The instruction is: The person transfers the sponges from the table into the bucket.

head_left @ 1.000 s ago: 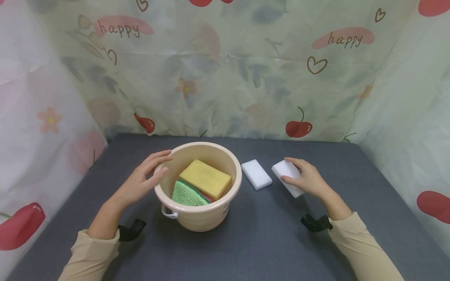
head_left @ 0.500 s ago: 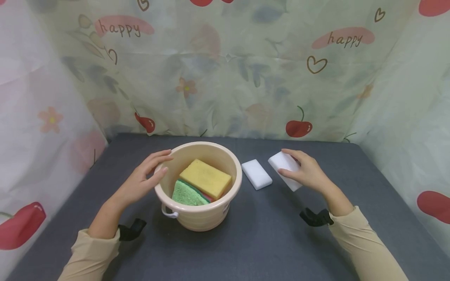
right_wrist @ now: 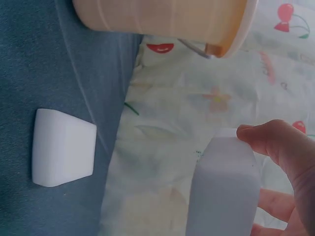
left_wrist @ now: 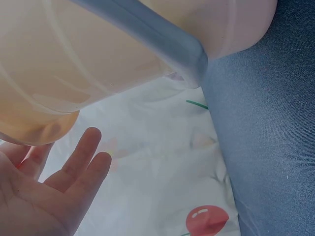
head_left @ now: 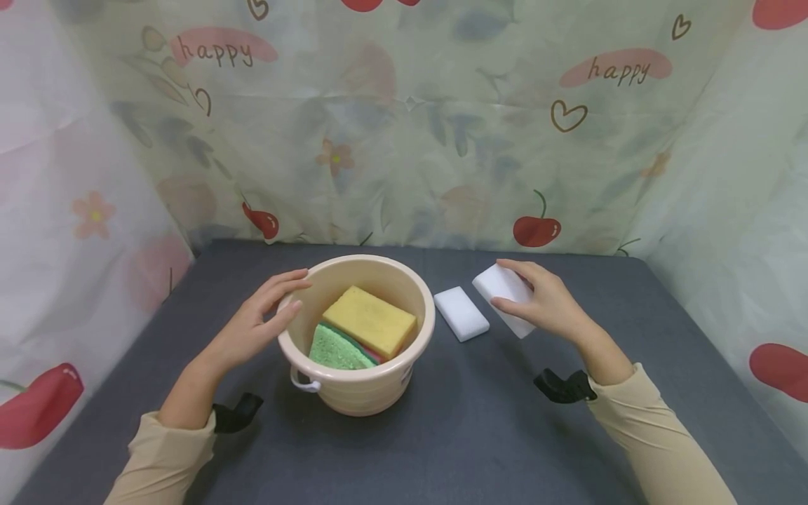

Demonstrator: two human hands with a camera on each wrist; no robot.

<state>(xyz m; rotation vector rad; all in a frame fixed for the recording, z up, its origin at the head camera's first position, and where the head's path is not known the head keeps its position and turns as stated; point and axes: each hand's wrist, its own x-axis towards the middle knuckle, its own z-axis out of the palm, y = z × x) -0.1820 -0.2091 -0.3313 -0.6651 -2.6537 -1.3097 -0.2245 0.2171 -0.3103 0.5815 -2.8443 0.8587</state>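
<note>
My right hand [head_left: 548, 301] pinches a white melamine sponge [head_left: 501, 283] between thumb and fingers, raised over the table right of the bucket. In the right wrist view this sponge [right_wrist: 224, 189] stands upright, its top edge under the thumb. A second white melamine sponge [head_left: 462, 313] lies flat on the table between bucket and right hand. The cream bucket [head_left: 365, 396] holds a yellow sponge [head_left: 369, 319] on top of a green sponge [head_left: 337, 348], with a sliver of red beneath. My left hand [head_left: 252, 326] rests with loosely extended fingers at the bucket's left rim.
The dark grey table [head_left: 442, 449] bears the bucket. A pale handle [head_left: 305, 382] hangs at the bucket's front left. Patterned curtains [head_left: 410, 140] close off the back and both sides. Black straps [head_left: 562, 387] circle both wrists.
My right hand has lifted the held white sponge and carried it slightly left and away from me. The left hand, the bucket and the second white sponge stay in place.
</note>
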